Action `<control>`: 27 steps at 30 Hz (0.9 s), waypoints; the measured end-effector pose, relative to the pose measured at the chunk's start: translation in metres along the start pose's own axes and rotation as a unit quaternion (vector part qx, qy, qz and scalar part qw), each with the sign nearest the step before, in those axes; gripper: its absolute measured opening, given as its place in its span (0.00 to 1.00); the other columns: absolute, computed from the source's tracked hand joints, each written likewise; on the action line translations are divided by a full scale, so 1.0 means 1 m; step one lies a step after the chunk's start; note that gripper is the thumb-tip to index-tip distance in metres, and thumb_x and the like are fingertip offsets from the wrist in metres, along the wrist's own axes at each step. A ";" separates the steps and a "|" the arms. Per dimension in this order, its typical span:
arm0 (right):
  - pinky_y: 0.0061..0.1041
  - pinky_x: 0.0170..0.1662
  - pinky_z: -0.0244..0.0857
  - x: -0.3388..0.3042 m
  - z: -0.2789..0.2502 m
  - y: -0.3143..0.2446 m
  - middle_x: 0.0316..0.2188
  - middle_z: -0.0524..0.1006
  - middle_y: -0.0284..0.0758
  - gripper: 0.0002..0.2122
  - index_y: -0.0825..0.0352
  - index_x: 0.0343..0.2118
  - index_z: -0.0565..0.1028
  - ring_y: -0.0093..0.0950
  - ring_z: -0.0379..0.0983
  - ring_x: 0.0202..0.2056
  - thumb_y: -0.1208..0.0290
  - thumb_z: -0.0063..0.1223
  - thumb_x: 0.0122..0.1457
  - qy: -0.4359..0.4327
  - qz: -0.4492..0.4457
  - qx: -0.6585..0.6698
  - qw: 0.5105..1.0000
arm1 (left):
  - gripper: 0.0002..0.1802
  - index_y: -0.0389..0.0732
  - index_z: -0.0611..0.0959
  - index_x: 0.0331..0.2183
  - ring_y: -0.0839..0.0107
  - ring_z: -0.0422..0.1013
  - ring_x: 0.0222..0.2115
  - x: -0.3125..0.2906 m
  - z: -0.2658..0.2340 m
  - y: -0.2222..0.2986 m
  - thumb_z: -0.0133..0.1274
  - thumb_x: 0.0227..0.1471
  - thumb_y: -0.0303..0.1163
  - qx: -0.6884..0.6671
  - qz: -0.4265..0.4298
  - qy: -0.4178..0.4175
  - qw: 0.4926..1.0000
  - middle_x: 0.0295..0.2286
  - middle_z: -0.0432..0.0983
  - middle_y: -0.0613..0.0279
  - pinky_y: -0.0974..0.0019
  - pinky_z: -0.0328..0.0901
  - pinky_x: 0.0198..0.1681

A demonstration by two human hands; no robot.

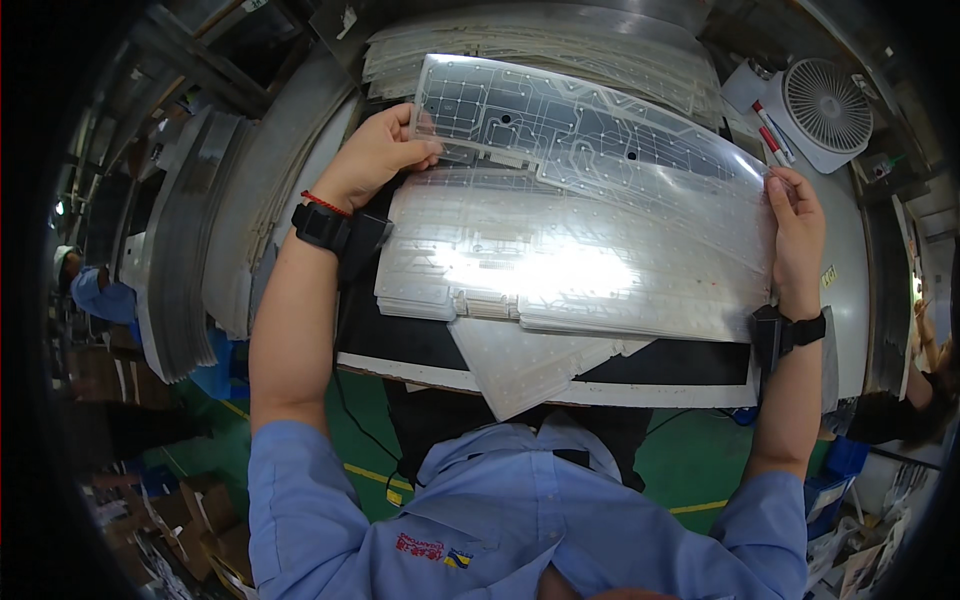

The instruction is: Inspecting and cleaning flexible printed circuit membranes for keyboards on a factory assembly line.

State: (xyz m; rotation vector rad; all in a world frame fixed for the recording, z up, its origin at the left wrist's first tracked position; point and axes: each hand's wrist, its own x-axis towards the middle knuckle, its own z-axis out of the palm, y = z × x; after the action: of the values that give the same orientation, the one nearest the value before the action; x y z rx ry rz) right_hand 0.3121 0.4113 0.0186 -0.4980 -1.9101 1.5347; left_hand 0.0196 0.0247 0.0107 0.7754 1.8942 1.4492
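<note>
A clear plastic sheet printed with fine circuit-like lines [570, 125] is held up and tilted above the table. My left hand [390, 150] pinches its left edge, thumb in front. At the sheet's right end, my right hand [796, 218] grips the corner between thumb and fingers. Below lies a stack of similar clear sheets [560, 230], with strong glare across its middle. One loose sheet [525, 365] pokes out from under the stack at an angle and overhangs the table's front edge. Each wrist wears a black strapped device.
Further sheet stacks stand behind [540, 40] and to the left [265, 190]. A white fan [825, 105] is at the back right, beside red and white marker pens [772, 140]. The black-topped table [660, 362] has a pale front edge. People are at both sides.
</note>
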 end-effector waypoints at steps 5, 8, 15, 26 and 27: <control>0.15 0.42 0.61 0.001 0.000 0.002 0.33 0.74 0.27 0.09 0.69 0.43 0.74 0.16 0.68 0.35 0.73 0.52 0.62 0.000 -0.004 -0.002 1.000 | 0.17 0.35 0.73 0.44 0.83 0.71 0.29 0.001 0.000 -0.001 0.54 0.50 0.23 -0.021 -0.001 0.007 1.000 0.32 0.76 0.66 0.80 0.67 0.35; 0.15 0.42 0.61 0.001 0.000 0.001 0.33 0.74 0.27 0.09 0.69 0.43 0.74 0.16 0.68 0.35 0.73 0.52 0.61 -0.002 -0.004 -0.004 1.000 | 0.17 0.35 0.73 0.44 0.82 0.71 0.30 0.002 0.000 -0.001 0.54 0.50 0.23 -0.020 0.000 0.008 1.000 0.32 0.76 0.65 0.80 0.67 0.35; 0.15 0.42 0.61 0.000 0.000 0.000 0.33 0.75 0.28 0.10 0.69 0.44 0.74 0.16 0.68 0.35 0.73 0.52 0.61 -0.001 0.000 -0.001 1.000 | 0.17 0.35 0.73 0.43 0.83 0.71 0.30 0.003 -0.003 -0.006 0.56 0.51 0.24 -0.031 0.006 0.005 1.000 0.32 0.77 0.65 0.80 0.68 0.36; 0.15 0.42 0.61 0.000 0.000 -0.001 0.33 0.75 0.28 0.09 0.69 0.43 0.74 0.16 0.68 0.35 0.74 0.52 0.61 -0.003 -0.002 0.003 1.000 | 0.16 0.34 0.75 0.41 0.81 0.72 0.30 0.003 0.000 -0.004 0.58 0.49 0.24 -0.057 0.009 0.019 0.998 0.30 0.77 0.64 0.78 0.68 0.37; 0.15 0.42 0.61 0.000 0.000 0.000 0.33 0.75 0.28 0.09 0.69 0.43 0.74 0.16 0.68 0.35 0.74 0.52 0.61 -0.002 -0.002 0.003 1.000 | 0.16 0.33 0.75 0.42 0.81 0.72 0.30 0.003 0.000 -0.004 0.58 0.49 0.24 -0.055 0.009 0.021 0.998 0.31 0.78 0.64 0.78 0.68 0.37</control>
State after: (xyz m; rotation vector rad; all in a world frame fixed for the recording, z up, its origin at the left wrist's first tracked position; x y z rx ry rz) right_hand 0.3124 0.4116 0.0191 -0.4879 -1.9075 1.5398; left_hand 0.0175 0.0260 0.0062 0.7180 1.8249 1.5784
